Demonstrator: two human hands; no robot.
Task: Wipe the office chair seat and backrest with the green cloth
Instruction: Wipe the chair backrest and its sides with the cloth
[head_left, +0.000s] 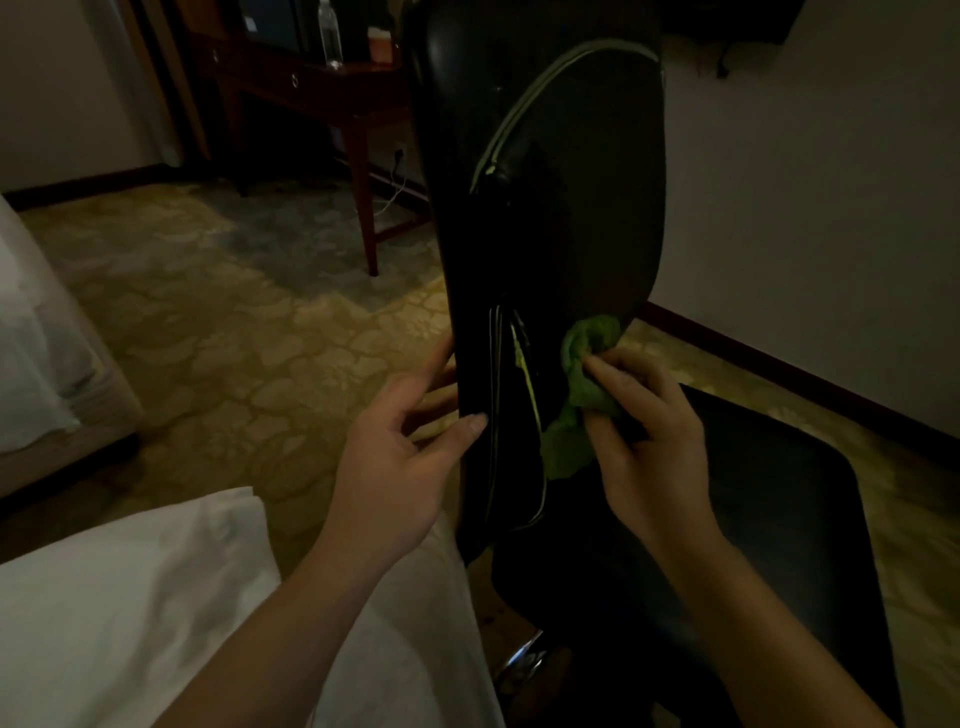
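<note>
The black office chair backrest (561, 208) rises through the middle of the view, with pale green piping curving across it. Its black seat (769, 519) lies low at the right. My right hand (649, 447) presses a crumpled green cloth (576, 395) against the lower part of the backrest, fingers closed on the cloth. My left hand (405, 441) grips the backrest's left edge, thumb on the front face and fingers curled behind it.
A dark wooden desk (322, 88) with a water bottle (330, 34) stands at the back left, with a cable on the floor beside it. A bed with white bedding (130, 597) fills the lower left. Patterned carpet (234, 322) covers the floor; a wall (805, 208) stands at the right.
</note>
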